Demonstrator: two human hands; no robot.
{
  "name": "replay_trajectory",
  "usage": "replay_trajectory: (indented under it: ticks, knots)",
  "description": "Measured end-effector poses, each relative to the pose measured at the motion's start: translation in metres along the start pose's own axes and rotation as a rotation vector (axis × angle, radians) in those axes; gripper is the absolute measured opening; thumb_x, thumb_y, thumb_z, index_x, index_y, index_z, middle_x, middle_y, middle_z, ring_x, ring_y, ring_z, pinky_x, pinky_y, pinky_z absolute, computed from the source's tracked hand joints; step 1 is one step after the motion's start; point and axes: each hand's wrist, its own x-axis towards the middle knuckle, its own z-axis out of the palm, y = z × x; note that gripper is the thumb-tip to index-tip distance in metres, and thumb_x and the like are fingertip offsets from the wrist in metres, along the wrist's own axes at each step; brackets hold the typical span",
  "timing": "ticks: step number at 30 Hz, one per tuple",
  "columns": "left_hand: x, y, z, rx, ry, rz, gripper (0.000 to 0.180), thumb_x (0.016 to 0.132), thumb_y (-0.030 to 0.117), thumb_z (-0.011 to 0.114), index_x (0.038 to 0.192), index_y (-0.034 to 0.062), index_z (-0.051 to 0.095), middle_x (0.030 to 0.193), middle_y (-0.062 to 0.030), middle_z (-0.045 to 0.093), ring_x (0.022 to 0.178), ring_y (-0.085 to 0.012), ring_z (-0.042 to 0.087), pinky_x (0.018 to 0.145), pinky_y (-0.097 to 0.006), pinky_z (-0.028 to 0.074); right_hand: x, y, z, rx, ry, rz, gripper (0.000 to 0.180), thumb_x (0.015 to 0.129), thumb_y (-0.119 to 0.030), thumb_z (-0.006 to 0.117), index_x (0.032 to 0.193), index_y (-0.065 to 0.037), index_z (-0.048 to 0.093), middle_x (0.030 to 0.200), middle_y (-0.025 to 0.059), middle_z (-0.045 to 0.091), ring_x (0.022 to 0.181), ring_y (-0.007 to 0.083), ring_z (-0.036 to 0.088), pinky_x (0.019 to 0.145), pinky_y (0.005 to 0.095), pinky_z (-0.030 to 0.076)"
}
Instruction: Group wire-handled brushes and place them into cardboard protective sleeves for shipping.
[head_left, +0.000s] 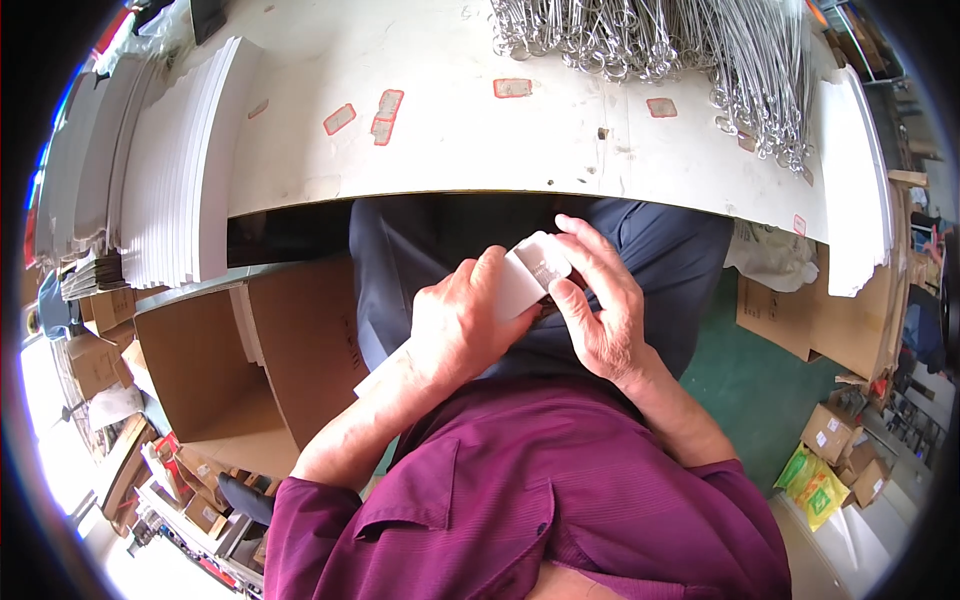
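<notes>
A long, narrow white cardboard box (pixel 518 290) lies slantwise over my lap, in front of the table edge. My left hand (pixel 455 315) wraps round it near its upper end, and its lower end shows beneath my left forearm. At the upper end a rounded end flap (pixel 545 258) stands out. My right hand (pixel 605 305) has its thumb and fingers on either side of that flap, gripping the end of the box. What is inside the box is hidden.
Thin metal rods with looped ends (pixel 640 40) are heaped on the white table (pixel 420 150). White flat cartons (pixel 180 170) stand stacked at the left, more (pixel 855 180) at the right. An open brown carton (pixel 210 350) stands beside my left leg.
</notes>
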Motion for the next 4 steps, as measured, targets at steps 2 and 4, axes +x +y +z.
replay_trajectory:
  ticks: [2, 4]
  knots:
    - [0.0013, -0.0001, -0.0002, -0.016, -0.024, -0.047, 0.059, 0.074, 0.033, 0.084, 0.114, 0.0001, 0.056, 0.083, -0.0134, 0.067, 0.072, -0.0282, 0.072, 0.058, -0.038, 0.059, -0.0036, 0.0014, 0.0034, -0.146, -0.086, -0.161, 0.039, 0.089, -0.017, 0.073, 0.121, 0.005, 0.064, 0.136, 0.0243, 0.056, 0.117, 0.0379, 0.06, 0.098, 0.0439, 0.051]
    - [-0.0027, -0.0076, 0.0049, -0.033, 0.019, 0.003, 0.061, 0.074, 0.033, 0.084, 0.117, 0.0013, 0.055, 0.087, -0.0145, 0.068, 0.074, -0.029, 0.072, 0.06, -0.039, 0.059, -0.0074, -0.0001, 0.0067, -0.158, -0.192, -0.139, 0.044, 0.089, -0.017, 0.074, 0.125, 0.004, 0.062, 0.142, 0.0244, 0.051, 0.122, 0.0377, 0.057, 0.102, 0.0445, 0.049]
